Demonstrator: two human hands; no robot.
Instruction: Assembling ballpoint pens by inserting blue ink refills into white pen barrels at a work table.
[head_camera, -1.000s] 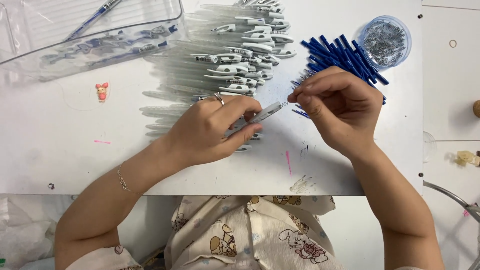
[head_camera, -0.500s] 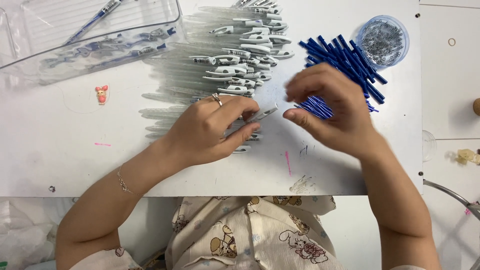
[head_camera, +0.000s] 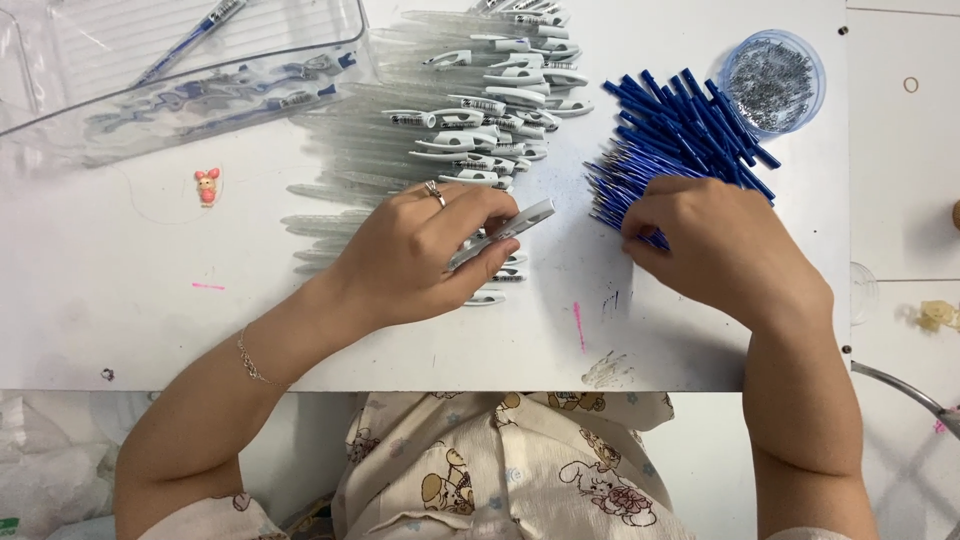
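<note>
While the left hand (head_camera: 415, 255) pinches a light, stiff, clear pen barrel (head_camera: 500, 232) at mid-table, the right hand (head_camera: 715, 245) closes its fingertips on slim, slippery blue refills (head_camera: 680, 120), piled far right.

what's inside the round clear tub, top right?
The tub holds a heap of tiny metal springs, next to the blue refills. Its bottom is covered by them.

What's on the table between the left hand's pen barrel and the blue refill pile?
Bare white table between pen barrel and blue refill pile; a pink mark lies nearer, head view.
</note>
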